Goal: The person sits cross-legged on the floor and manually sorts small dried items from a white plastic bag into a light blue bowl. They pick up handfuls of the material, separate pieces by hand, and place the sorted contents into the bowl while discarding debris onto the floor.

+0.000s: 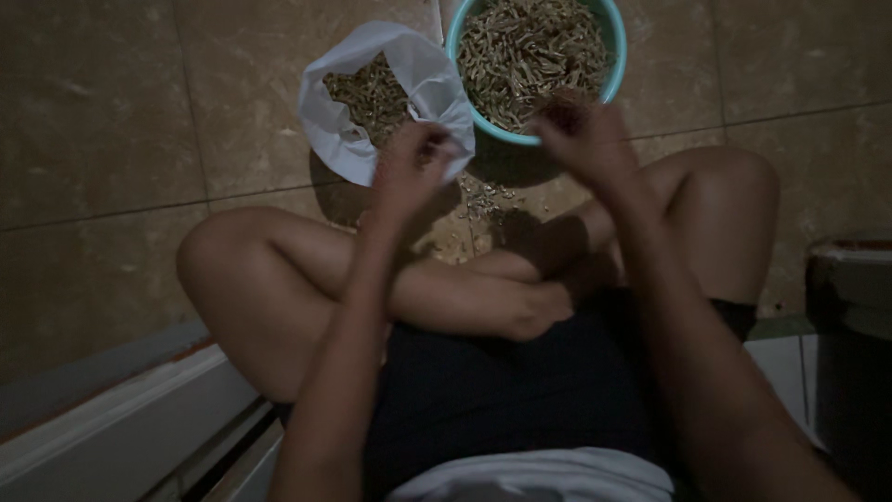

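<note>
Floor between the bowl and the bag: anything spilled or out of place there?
Yes. A small scatter of loose pieces lies on the tile floor, just below the teal bowl and beside the white bag, near the left hand.

Head view: dim overall, warm brown cast, grainy. Brightest patches sit at 12 o'clock, on the white bag (pixel 376 98) and the teal bowl (pixel 537 65). Left hand (pixel 406 172) and right hand (pixel 585 139) are motion-blurred and dark. Heavy shadow pools at 6 o'clock over the lap; 3 o'clock edge nearly black. No glare.
</note>
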